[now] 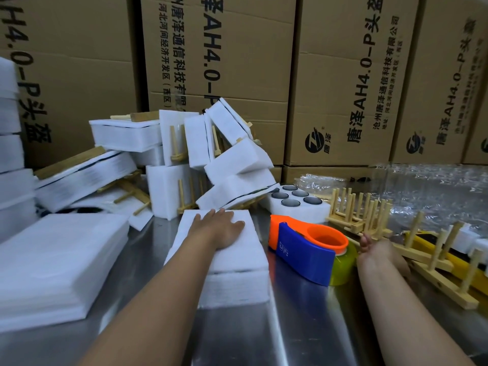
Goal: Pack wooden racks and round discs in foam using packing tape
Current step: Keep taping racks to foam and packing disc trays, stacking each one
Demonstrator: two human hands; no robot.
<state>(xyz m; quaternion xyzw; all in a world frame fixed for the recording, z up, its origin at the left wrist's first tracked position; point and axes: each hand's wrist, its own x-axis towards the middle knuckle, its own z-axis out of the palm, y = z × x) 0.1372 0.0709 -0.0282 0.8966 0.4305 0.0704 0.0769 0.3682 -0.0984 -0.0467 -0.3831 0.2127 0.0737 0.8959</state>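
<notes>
The cardboard cartons (340,75) stacked before me carry black print running sideways: "唐泽AH4.0-P头盔", with smaller lines "沧州唐泽通信科技有限公司" and "河北河间经济开发区(西区)", beside a round black logo (314,143). The blue side of my tape dispenser (303,249) bears a small white mark I cannot read.

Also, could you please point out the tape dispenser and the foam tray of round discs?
tape dispenser (301,256): head view, blue body.
foam tray of round discs (309,213): head view, white front wall.

Even overhead light, pale glare on the steel worktop (298,326) near the left hand (224,228), wide-angle bending and soft blur at the edges
</notes>
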